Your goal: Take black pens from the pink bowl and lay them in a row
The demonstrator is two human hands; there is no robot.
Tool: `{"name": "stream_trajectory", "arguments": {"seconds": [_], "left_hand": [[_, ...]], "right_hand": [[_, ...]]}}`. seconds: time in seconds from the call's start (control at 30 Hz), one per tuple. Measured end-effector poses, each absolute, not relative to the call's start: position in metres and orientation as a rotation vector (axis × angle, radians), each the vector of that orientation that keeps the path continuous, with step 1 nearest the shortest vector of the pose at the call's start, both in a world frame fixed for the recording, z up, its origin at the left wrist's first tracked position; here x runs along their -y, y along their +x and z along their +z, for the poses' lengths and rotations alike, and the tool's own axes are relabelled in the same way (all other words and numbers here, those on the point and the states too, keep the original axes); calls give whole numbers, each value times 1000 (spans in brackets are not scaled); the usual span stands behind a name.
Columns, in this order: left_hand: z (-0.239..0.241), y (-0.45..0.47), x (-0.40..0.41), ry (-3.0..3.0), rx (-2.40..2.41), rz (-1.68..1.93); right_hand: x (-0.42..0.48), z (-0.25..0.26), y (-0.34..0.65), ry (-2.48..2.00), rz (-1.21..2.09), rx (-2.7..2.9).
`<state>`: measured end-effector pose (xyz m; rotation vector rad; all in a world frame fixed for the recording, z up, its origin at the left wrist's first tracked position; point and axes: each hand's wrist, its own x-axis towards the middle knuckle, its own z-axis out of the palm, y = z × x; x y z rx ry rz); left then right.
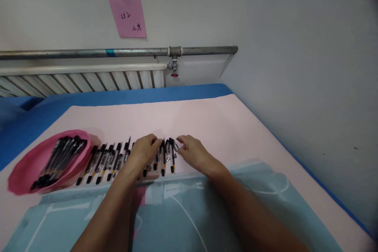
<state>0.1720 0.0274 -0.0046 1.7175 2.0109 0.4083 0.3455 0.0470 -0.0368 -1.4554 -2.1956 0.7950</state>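
A row of black pens is lying side by side on the pink sheet, just above the edge of a light blue cloth and right of centre at the near end of the surface. The left hand is resting over the middle of the row, knuckles up and fingers curled down onto the pens; whether it is grasping one cannot be told. The right hand is reaching in from the right, its bent fingertips meeting the top end of the rightmost pen; whether they are pinching it cannot be told either. Just left of the row, a pink bowl is holding a bundle of more black pens. A blue mattress is showing beyond the sheet. Behind it, a white radiator is standing against the wall under a grey pipe with a red valve, and a pink note is sticking above.
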Motion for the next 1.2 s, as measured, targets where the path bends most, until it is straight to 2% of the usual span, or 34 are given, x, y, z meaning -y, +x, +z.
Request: {"name": "stream_trajectory", "arguments": {"seconds": [0.6,0.8,1.0,1.2], "left_hand": [[3,157,-28,1729,-2173,478],[11,93,-15,1559,-2614,607],[14,2,16,1148,-2982,454],[-6,-44,29,878,-2931,339]], "right_hand": [[-55,-36,351,-1447,745,2117],[-66,-41,353,-1426,739,2099],[-65,-40,352,-1431,702,2186],[-62,-37,353,-1402,723,2193]]}}
